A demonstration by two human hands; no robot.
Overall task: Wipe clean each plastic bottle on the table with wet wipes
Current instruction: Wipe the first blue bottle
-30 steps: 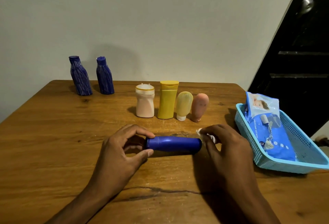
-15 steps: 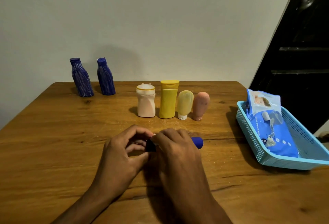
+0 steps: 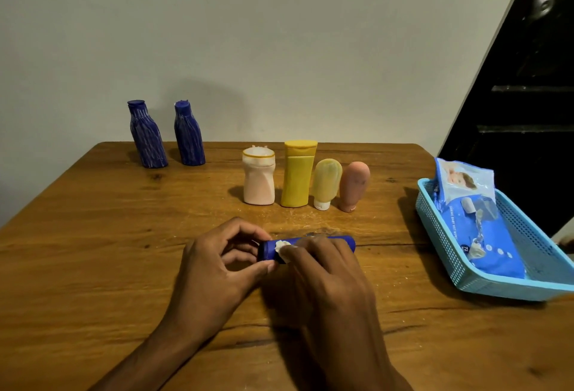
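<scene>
Wooden table (image 3: 93, 235) carries all items. At three o'clock sits a light-blue mesh basket (image 3: 512, 288) holding a blue pack of wet wipes (image 3: 484, 235); its print appears to read "BABY WET WIPES", with a "72" near the lower end, though the lettering is small and not certain. No brand name is legible.

At twelve o'clock stand four bottles in a row: a pale pink bottle (image 3: 259, 181), a yellow bottle (image 3: 298, 173), a pale yellow tube (image 3: 326, 182) and a pink tube (image 3: 354, 185), the last two standing on their caps. At eleven o'clock, near the wall, stand two striped blue bottles (image 3: 167, 136). No labels readable on any.

At centre, the dark blue bottle (image 3: 270, 249) lies on its side on the table, touching it. The left hand (image 3: 214, 269) pinches its left end between thumb and curled fingers. The right hand (image 3: 326, 275) lies over the body, fingers curled, pressing a small white wipe (image 3: 282, 246) against it.

Change noted: one second ago the right hand was at the bottle's right end, leaving the barrel exposed; it has since travelled leftward along the barrel, and the wipe now shows near the left end. Judgement: one lengthwise pass is about complete; this bottle is under cleaning, and the state of the six upright ones cannot be determined.
</scene>
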